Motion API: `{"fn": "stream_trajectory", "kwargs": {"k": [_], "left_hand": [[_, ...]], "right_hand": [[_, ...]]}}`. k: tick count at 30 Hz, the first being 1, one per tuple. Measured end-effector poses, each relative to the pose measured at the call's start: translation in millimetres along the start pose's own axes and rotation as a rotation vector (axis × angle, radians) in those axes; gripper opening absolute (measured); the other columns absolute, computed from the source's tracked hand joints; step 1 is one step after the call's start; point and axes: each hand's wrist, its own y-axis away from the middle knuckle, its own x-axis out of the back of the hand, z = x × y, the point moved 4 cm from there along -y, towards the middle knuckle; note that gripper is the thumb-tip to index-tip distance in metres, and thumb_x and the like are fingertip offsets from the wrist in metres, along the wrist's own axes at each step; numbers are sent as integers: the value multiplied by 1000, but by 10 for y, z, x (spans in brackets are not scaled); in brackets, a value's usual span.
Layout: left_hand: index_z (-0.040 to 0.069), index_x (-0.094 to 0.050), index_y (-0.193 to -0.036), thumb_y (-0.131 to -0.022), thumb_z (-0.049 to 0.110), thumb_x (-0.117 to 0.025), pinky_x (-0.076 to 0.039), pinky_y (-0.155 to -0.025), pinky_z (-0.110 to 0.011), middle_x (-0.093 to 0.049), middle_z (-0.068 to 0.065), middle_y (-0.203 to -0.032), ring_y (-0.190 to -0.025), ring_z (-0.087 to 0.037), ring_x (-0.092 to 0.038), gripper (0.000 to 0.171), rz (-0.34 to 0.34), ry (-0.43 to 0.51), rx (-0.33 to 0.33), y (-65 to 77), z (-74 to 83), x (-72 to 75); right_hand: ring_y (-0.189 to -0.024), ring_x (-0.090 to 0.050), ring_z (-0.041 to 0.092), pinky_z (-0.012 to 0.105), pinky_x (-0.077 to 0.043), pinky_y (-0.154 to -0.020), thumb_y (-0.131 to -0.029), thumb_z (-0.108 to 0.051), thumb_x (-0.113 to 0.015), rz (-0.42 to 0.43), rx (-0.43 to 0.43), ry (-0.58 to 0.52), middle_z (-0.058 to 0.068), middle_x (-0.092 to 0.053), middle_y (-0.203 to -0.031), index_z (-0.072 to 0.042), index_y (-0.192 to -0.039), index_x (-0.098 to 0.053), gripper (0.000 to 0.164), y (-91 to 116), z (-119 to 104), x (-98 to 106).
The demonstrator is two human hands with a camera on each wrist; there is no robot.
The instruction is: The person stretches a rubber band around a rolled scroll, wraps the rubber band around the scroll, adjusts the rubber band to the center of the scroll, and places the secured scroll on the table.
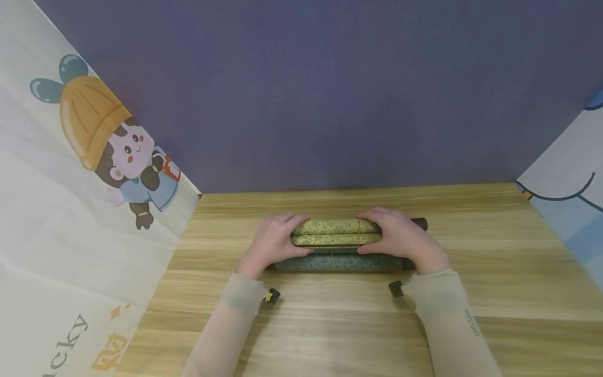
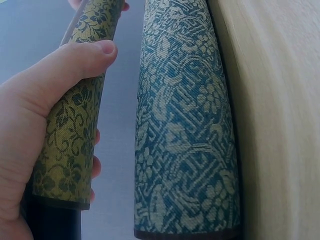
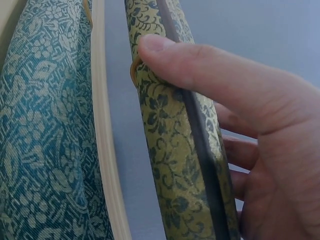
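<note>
A rolled scroll covered in gold floral brocade (image 1: 336, 226) spans the space between both hands. My left hand (image 1: 272, 240) grips its left part, thumb on the near side and fingers behind. Toward the right end, my right hand (image 1: 400, 238) holds it the same way, with the thumb near a thin yellowish band (image 3: 133, 72). In the head view, the gold scroll appears just beyond a blue-green brocade scroll (image 1: 339, 263); both wrist views show a gap between them. A dark end knob (image 1: 419, 223) sticks out past my right hand.
The wood-grain table (image 1: 330, 324) meets a dark blue-purple panel (image 1: 330, 94) at the back. A white cloth with a cartoon figure (image 1: 134, 149) borders the left side, and another printed cloth (image 1: 577, 209) the right. Small black devices (image 1: 396, 288) sit by the wrists.
</note>
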Motion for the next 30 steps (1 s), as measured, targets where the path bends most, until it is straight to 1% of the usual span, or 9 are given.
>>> {"fn": "stream_trajectory", "kwargs": {"k": [5, 11, 22, 30], "left_hand": [[11, -73, -139, -72, 59, -99, -63, -95, -49, -78, -11, -124, -107, -31, -77, 87, -2, -6, 1, -1, -4, -8], [13, -72, -141, -71, 61, -99, -63, -95, -50, -78, -11, -125, -108, -31, -77, 89, -3, -7, 6, -7, 1, -3], [14, -73, -139, -70, 61, -99, -64, -91, -48, -79, -10, -123, -105, -29, -77, 87, 25, -23, -14, -17, 3, -10], [14, -73, -139, -71, 61, -99, -63, -93, -48, -79, -10, -124, -106, -29, -77, 88, 11, -16, -5, -19, 4, -19]], "right_hand": [[-142, -56, 49, 75, -38, -118, -85, -45, -95, -4, 4, 3, 24, -61, -153, -6, -155, -61, 88, -15, -11, -18], [-142, -55, 50, 75, -37, -118, -85, -42, -96, 4, 8, -1, 25, -60, -154, -6, -155, -61, 87, -14, -16, -14], [-141, -57, 49, 74, -40, -117, -85, -39, -96, 5, 43, -2, 24, -61, -153, -4, -154, -61, 85, -27, -38, -37], [-139, -60, 47, 70, -44, -115, -85, -40, -97, 26, 72, 7, 23, -63, -151, -4, -153, -62, 85, -34, -32, -57]]}}
